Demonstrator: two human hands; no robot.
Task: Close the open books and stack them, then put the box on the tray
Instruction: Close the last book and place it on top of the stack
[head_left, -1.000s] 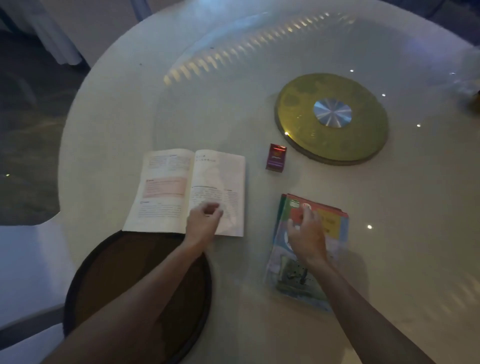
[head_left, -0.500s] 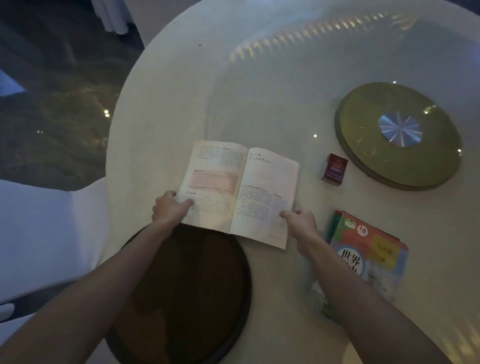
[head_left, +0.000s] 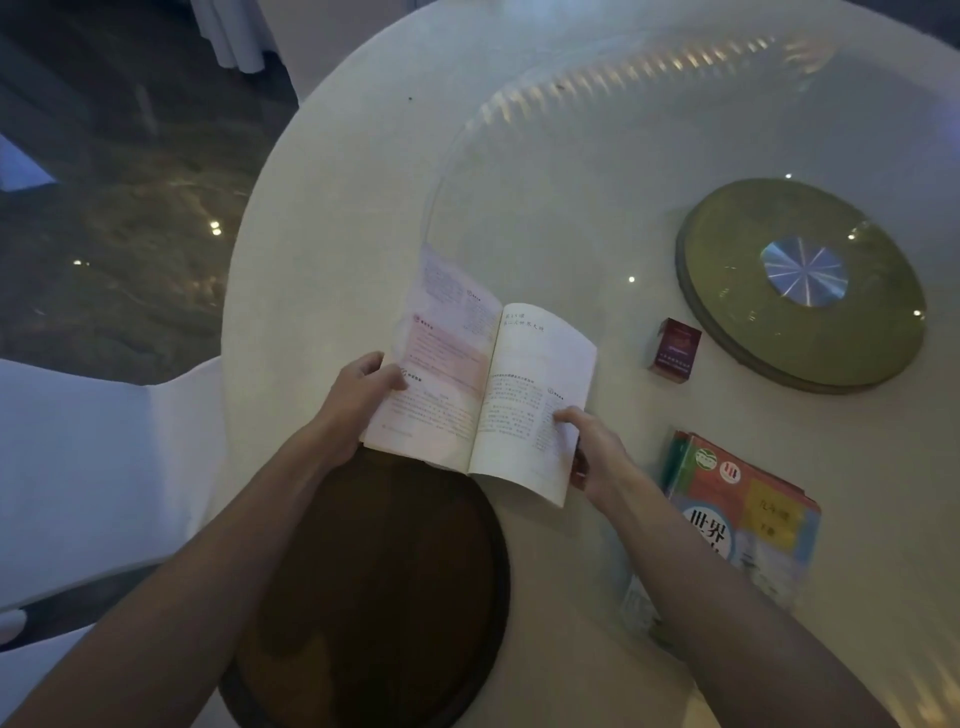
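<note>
An open book (head_left: 483, 384) with white printed pages is lifted off the round table, its two halves folded up into a shallow V. My left hand (head_left: 358, 400) grips its left edge, thumb on the page. My right hand (head_left: 592, 447) holds its lower right edge, thumb on the page. A closed book (head_left: 748, 514) with a colourful cover lies flat to the right, beside my right forearm. A small dark red box (head_left: 674, 349) stands on the table beyond the books. The dark round tray (head_left: 498, 561) sits at the near table edge, under my left forearm.
A round olive-green turntable base (head_left: 737, 332) with a silver hub lies at the right, under a glass disc (head_left: 519, 208) on the white round table (head_left: 322, 218). A white-covered chair (head_left: 78, 467) stands at the left. Dark floor lies beyond.
My right hand left the colourful closed book and took the open book's right edge; my left moved to its left edge. Both halves have risen off the table.
</note>
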